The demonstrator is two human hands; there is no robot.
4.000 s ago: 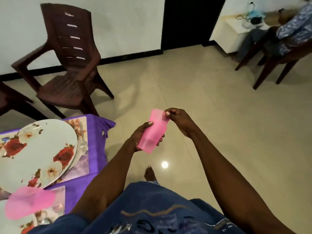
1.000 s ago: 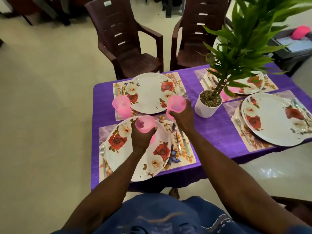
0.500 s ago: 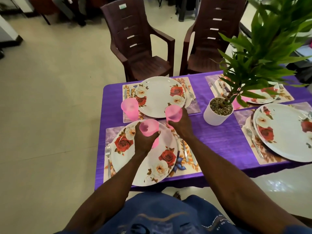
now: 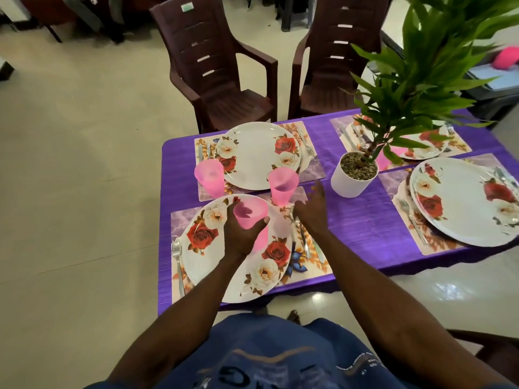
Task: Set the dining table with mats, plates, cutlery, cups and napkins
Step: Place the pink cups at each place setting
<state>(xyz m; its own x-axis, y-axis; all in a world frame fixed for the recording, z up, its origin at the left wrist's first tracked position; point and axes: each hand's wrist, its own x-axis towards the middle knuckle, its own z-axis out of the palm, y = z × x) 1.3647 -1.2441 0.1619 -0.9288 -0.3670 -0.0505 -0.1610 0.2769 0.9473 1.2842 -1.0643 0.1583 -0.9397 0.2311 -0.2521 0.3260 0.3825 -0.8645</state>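
Pink cup (image 4: pixel 250 213): gripped by left hand (image 4: pixel 241 234) above the near-left plate (image 4: pixel 202 262). Right hand (image 4: pixel 310 209), fingers spread, empty, beside the standing cup (image 4: pixel 282 185). Risk: a careless sweep could topple that cup.

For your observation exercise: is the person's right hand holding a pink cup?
No, the right hand is open and empty beside a standing pink cup; the left hand holds another.

Desk (image 4: pixel 362 223), covered in purple cloth. Directly on it: four floral placemats, the nearest one (image 4: pixel 302 265) at the front left corner; one white plant pot (image 4: pixel 352 178), set between the mats. Plates, cutlery and pink cups are carried by the mats.
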